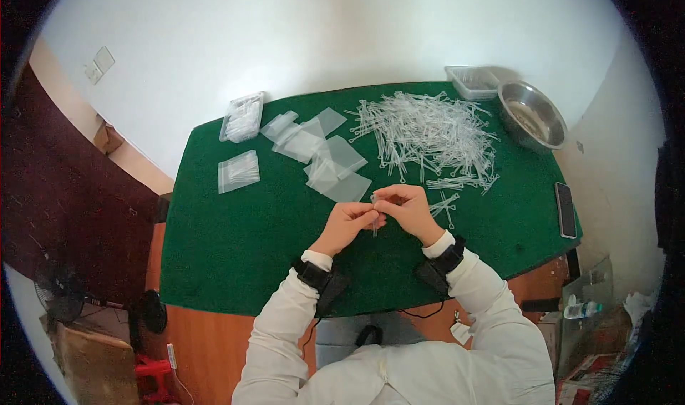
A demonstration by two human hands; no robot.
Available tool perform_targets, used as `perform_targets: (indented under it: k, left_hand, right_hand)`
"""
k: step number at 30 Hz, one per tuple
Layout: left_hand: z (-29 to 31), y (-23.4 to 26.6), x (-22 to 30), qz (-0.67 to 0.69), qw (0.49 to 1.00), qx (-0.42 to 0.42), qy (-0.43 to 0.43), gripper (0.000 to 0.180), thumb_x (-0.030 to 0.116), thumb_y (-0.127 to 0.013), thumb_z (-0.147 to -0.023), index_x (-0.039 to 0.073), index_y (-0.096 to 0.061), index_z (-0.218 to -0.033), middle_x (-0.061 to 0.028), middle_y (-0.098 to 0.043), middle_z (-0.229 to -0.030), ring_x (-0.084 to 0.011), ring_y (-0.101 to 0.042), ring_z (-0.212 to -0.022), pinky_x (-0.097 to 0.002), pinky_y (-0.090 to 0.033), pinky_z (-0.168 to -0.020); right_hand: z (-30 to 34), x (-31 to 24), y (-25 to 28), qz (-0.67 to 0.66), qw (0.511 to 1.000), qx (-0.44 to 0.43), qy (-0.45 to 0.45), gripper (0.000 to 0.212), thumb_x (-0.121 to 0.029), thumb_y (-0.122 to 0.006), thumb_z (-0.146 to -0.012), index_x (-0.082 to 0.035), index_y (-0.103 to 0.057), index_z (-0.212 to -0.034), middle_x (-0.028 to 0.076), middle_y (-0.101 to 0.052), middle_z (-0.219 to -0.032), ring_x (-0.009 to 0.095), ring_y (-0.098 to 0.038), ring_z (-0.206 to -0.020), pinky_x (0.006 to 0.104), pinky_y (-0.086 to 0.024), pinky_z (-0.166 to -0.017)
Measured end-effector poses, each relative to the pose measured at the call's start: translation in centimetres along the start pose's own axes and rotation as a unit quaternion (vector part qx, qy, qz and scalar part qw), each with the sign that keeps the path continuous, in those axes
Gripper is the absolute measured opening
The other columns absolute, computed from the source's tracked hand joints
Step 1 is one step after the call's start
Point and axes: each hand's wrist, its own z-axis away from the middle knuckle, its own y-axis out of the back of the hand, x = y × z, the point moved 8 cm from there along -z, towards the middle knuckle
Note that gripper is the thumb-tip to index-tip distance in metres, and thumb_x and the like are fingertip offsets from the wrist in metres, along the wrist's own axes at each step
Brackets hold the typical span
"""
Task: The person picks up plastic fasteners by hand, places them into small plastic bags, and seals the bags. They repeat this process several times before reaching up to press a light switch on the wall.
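Observation:
My left hand (348,225) and my right hand (405,206) meet over the near middle of the table, fingers pinched together. Between them they grip a few thin clear plastic sticks (375,231), whose lower ends poke out beneath the fingertips; the fingers hide the rest. A few loose sticks (444,206) lie just right of my right hand. Beyond it spreads a large heap of clear sticks (432,130) with small loops at their ends. Flat clear plastic bags (339,161) overlap one another past my left hand. Farther left lies a bag filled with sticks (239,171).
A clear tray of filled bags (242,118) sits at the far left of the green-covered table (235,262). At the far right stand a clear plastic tray (472,84) and a steel bowl (529,116). A phone (565,210) lies by the right edge.

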Motion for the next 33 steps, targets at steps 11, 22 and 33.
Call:
perform_targets:
  k: [11,22,33]
  left_hand:
    - [0.5,5.4,1.0,0.074,0.955,0.256,-0.127,0.019,0.011,-0.054,-0.085,-0.004,-0.058,-0.097,-0.0092,-0.062,-0.086,-0.0156,-0.06,-0.078,-0.0277,-0.05,-0.071]
    - [0.3,3.7,1.7,0.042,0.968,0.191,-0.156,0.018,0.009,-0.056,-0.084,-0.003,-0.06,-0.097,-0.0077,-0.063,-0.085,-0.0121,-0.059,-0.075,-0.0239,-0.047,-0.067]
    - [0.1,4.5,0.9,0.051,0.972,0.202,-0.108,0.02,0.011,-0.056,-0.084,-0.003,-0.059,-0.098,-0.0067,-0.062,-0.085,-0.0114,-0.059,-0.074,-0.0237,-0.047,-0.066]
  right_hand:
    - [-1.8,-1.6,5.7,0.515,0.829,0.163,0.144,0.012,-0.017,-0.066,-0.071,-0.006,-0.063,-0.074,0.004,-0.058,-0.064,0.018,-0.053,-0.061,0.0318,-0.04,-0.056]
    - [-2.5,1.4,6.2,0.573,0.807,0.146,0.003,0.013,-0.023,-0.066,-0.069,-0.011,-0.06,-0.071,0.005,-0.058,-0.076,0.027,-0.05,-0.079,0.0431,-0.036,-0.067]
    - [-2.3,0.1,4.9,0.593,0.795,0.114,0.057,0.007,-0.014,-0.06,-0.072,-0.008,-0.058,-0.074,0.007,-0.059,-0.075,0.026,-0.054,-0.07,0.0401,-0.04,-0.061]
